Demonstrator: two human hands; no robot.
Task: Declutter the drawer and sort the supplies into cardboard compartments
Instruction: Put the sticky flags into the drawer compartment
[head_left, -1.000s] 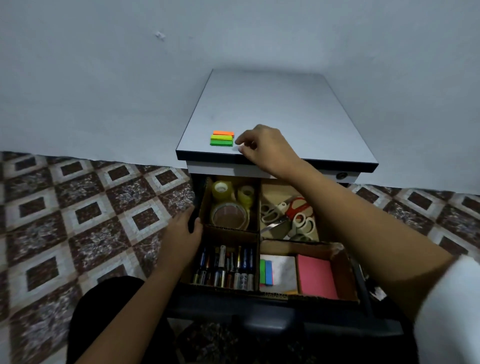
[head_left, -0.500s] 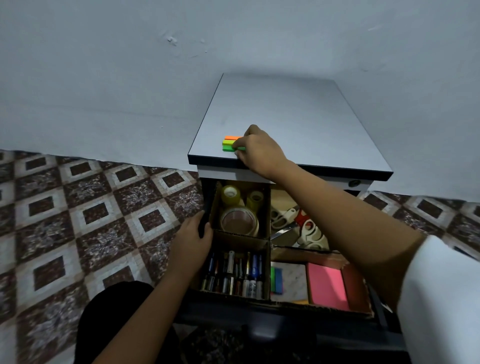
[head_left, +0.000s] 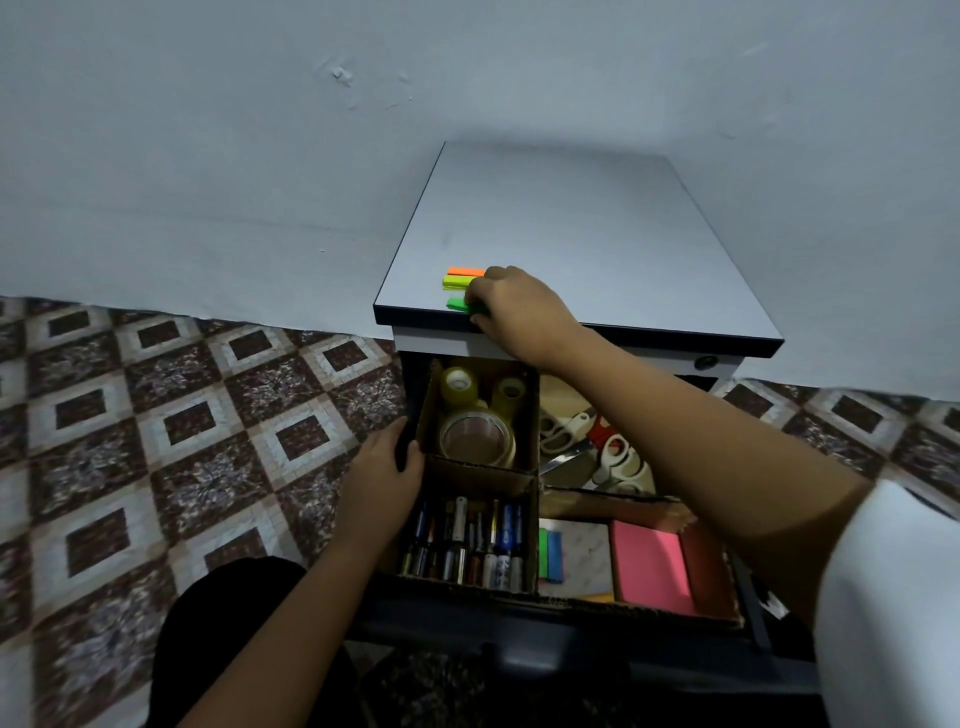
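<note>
drawer (head_left: 571, 631): open, dark | cardboard compartments (head_left: 483, 470): four, brown | back-left: three tape rolls (head_left: 475, 439) | back-right: scissors (head_left: 597, 441), white and red handles | front-left: batteries (head_left: 467, 540) lying in rows | front-right: pink note pad (head_left: 649, 566), flat | cabinet top (head_left: 571, 234), front edge: orange strip (head_left: 464, 270), yellow strip (head_left: 457, 282) side by side; green strip (head_left: 457, 303) just apart

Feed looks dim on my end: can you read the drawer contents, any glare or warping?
Head view: dim, bluish, no harsh glare; tape rolls, batteries and pink pad readable. Same view: wide-angle bends the floor tiles; right forearm hides part of the scissors.
</note>
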